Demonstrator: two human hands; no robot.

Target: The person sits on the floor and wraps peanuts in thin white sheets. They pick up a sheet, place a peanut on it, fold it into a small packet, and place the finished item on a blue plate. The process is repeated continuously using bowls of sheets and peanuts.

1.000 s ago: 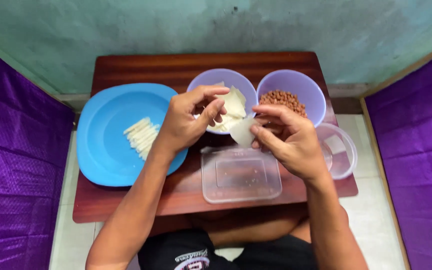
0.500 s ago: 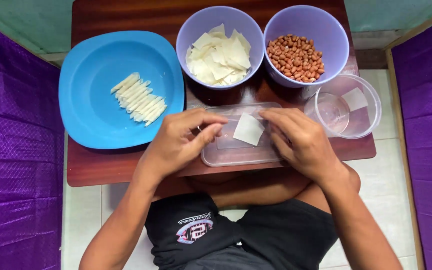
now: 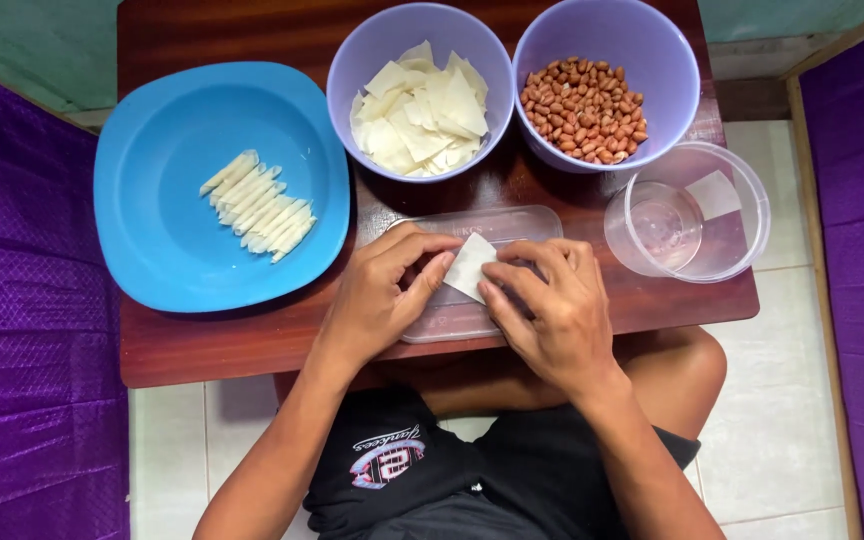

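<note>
Both hands have come down from the bowls: left hand (image 3: 382,295) and right hand (image 3: 552,310) now pinch one wrapper square (image 3: 470,266) flat on the clear tray (image 3: 512,222), apparently ready for folding.

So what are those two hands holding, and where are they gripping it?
A small white square wrapper sheet: left hand pinches its left edge, right hand its lower right edge.

Bare forearms; black shirt (image 3: 402,470) with a printed emblem.

Left hand (image 3: 377,300) and right hand (image 3: 552,305) are held close together, palms down, fingers curled, fingertips pinched inward; forearms are angled in.
</note>
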